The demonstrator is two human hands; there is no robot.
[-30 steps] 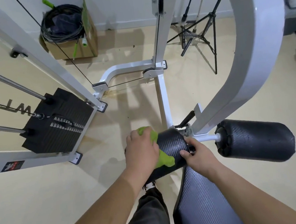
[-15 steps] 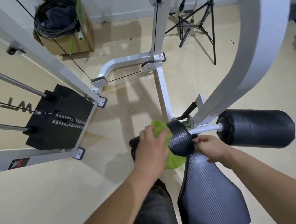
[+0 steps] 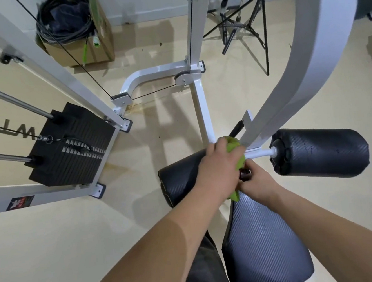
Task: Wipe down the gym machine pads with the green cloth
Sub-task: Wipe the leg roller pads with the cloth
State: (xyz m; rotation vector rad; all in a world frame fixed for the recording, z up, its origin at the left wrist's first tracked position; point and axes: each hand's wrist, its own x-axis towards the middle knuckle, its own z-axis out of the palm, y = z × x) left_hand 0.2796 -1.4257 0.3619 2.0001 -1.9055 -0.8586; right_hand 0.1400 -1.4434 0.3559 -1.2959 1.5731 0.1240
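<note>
My left hand (image 3: 218, 172) presses the green cloth (image 3: 235, 148) over the inner end of the left black roller pad (image 3: 179, 176). Only scraps of the cloth show, above my fingers and below my wrist. My right hand (image 3: 257, 180) grips the inner end of that same pad, right beside my left hand, its fingertips hidden. The right roller pad (image 3: 319, 152) sticks out on a white axle, untouched. The black seat pad (image 3: 265, 247) lies under my forearms.
The white curved machine arm (image 3: 322, 46) rises at the right. The weight stack (image 3: 70, 146) sits in its white frame at the left, with cables running to floor pulleys. A cardboard box (image 3: 79, 48) of coiled cables and a black tripod (image 3: 247, 12) stand by the far wall.
My left hand has slid the cloth rightward along the left roller pad, from its outer part to its inner end by the axle. My right hand stayed at that end.
</note>
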